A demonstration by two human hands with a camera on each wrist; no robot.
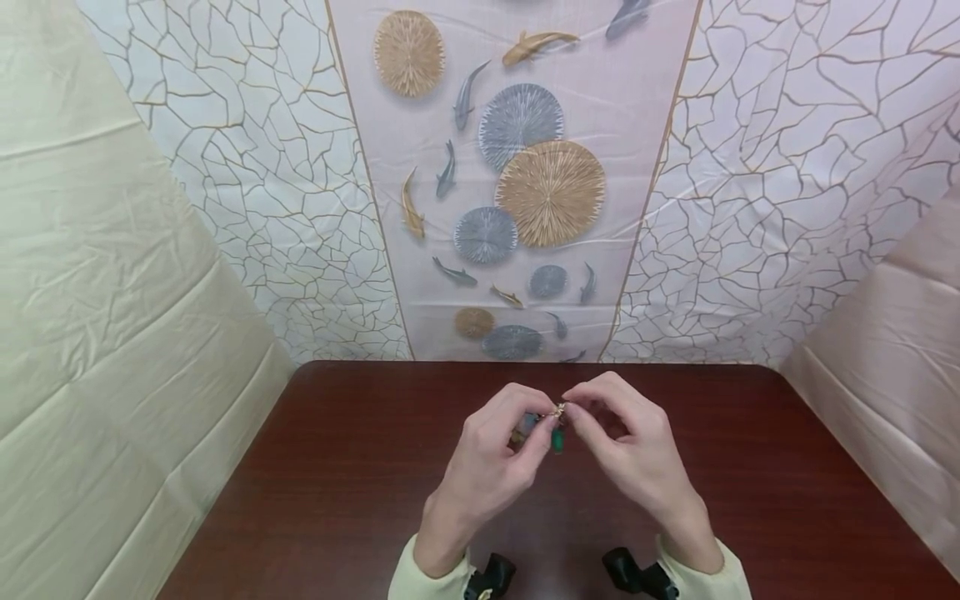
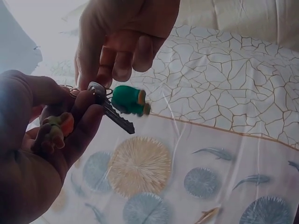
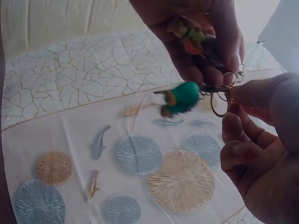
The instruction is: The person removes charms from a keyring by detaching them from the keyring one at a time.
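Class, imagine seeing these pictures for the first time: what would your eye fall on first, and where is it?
Probably the small bright green charm, showing between the left hand and right hand above the dark red-brown table. The left wrist view shows a toothed key beside it. Next may come the large golden disc printed on the pale cloth beyond the table.

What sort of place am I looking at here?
Probably a small screened-off workspace, perhaps set up for recording: a dark, wood-look tabletop, wrinkled patterned fabric behind it, and plain cream fabric along the left.
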